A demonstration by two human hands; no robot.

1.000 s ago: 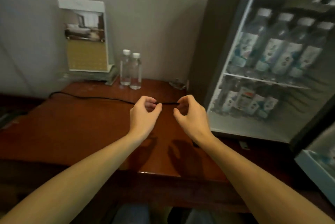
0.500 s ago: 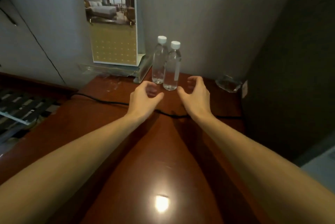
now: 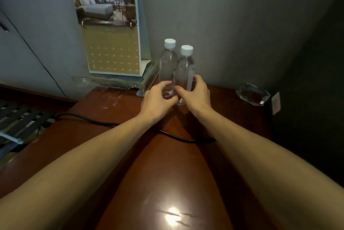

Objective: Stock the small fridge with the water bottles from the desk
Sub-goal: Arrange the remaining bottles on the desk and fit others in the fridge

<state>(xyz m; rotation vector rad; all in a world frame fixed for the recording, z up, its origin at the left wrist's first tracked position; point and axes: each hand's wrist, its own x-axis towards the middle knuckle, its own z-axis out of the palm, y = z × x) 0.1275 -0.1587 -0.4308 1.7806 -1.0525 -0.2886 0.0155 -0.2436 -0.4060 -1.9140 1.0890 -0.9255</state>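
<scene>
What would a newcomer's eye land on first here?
The left bottle and right bottle, clear with white caps, stand side by side at the back of the desk, the left hand curled round one, the right hand round the other. A calendar stands to their left, a glass ashtray to their right.

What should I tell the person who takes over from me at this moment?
Left hand: fingers curled round the lower part of the left bottle.
Right hand: fingers curled round the lower part of the right bottle.
Both bottles stand upright, side by side, at the back of the desk, not yet lifted.
Fridge: only its dark side shows at the right; its inside is hidden.
Done: both bottles reached.
Left: lift both bottles and put them in the fridge.
</scene>
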